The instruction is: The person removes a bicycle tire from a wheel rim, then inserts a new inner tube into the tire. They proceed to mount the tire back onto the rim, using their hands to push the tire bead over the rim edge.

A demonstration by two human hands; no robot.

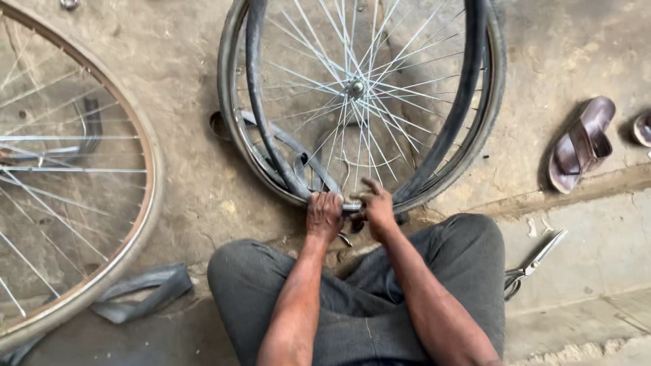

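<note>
Left hand (324, 215) clamped on bicycle wheel (359, 88) rim at 6 o'clock; right hand (375, 209) half-open, fingering inner tube (298, 166). Tube fitting step; next needs steady rim grip.

Soft, even daylight over my view, faint shadows beside the sandal (582, 144) and under my knees, no glare, spokes (359, 88) slightly smeared, edges mildly curved, focus fair.
</note>
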